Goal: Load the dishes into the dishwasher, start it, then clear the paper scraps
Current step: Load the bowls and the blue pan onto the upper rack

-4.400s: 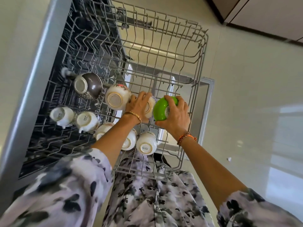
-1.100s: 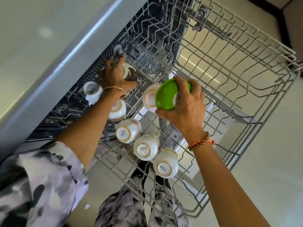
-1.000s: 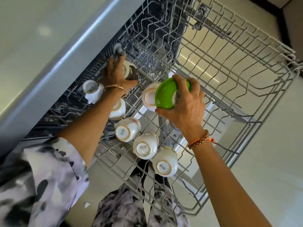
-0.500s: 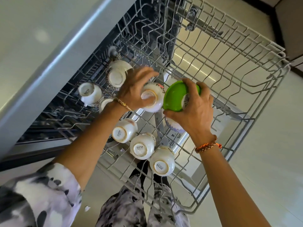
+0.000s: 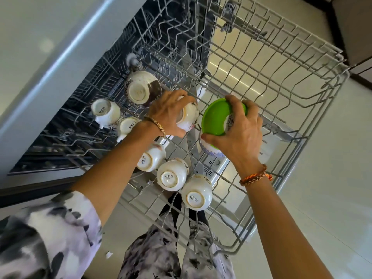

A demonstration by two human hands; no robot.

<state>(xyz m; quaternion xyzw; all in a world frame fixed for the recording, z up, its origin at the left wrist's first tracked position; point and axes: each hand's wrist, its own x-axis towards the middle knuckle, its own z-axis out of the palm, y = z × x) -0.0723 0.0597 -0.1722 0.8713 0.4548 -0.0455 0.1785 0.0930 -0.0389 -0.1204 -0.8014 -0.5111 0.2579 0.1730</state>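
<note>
Loading is under way: her left hand (image 5: 169,113) grips a white cup (image 5: 188,117) in the pulled-out upper rack (image 5: 314,121); just right of that cup, her right hand (image 5: 239,135) clasps a green bowl (image 5: 214,117); next, I'd judge, seat both between tines.

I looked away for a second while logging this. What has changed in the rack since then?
The left hand let go of the brown bowl and moved right to grip a white bowl. The right hand still holds the green bowl; the cups stayed put.
</note>
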